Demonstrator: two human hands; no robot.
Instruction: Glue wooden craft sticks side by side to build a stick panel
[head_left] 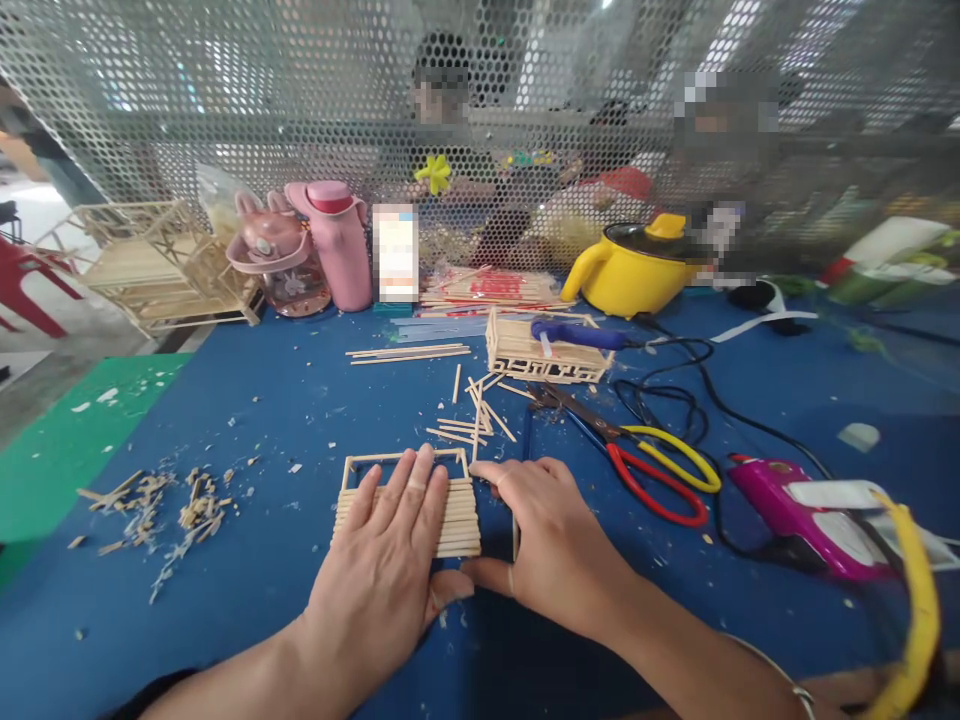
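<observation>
My left hand (pixel 386 560) lies flat, fingers stretched, on a small panel of wooden sticks (pixel 461 515) laid side by side in a stick frame on the blue table (pixel 262 400). My right hand (pixel 551 540) rests at the panel's right edge, fingers curled, forefinger and thumb pressing a single thin stick (pixel 516 535) against that edge. Loose sticks (pixel 472 415) lie just beyond the panel.
Red and yellow scissors (pixel 645 460) and a magenta glue gun (pixel 802 515) with black cables lie right. A stick model (pixel 544 355), yellow pot (pixel 637 265), pink bottles (pixel 341 240) and a stick frame structure (pixel 161 265) stand farther back. Wood scraps (pixel 161 505) lie left. People sit behind a perforated screen.
</observation>
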